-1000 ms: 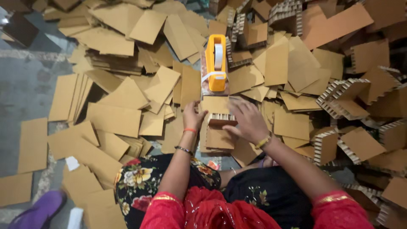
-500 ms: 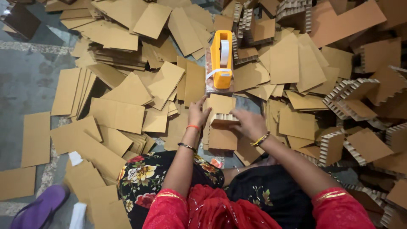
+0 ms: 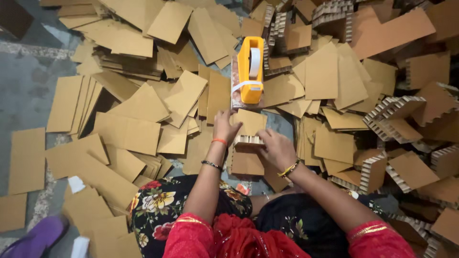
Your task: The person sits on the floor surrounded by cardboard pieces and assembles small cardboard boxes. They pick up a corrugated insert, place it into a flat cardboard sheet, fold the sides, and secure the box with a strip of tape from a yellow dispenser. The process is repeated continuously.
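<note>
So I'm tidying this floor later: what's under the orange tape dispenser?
The orange tape dispenser stands on a reddish-brown patterned block, whose left edge shows. That sits among flat brown cardboard sheets. Whatever lies directly beneath the block is covered.

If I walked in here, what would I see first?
Probably the bright orange tape dispenser, standing out in the top middle. Brown cardboard pieces cover the floor all around it. Just below the dispenser, the left hand and right hand hold a small cardboard stack between them, above a lap in dark flowered cloth.
</note>
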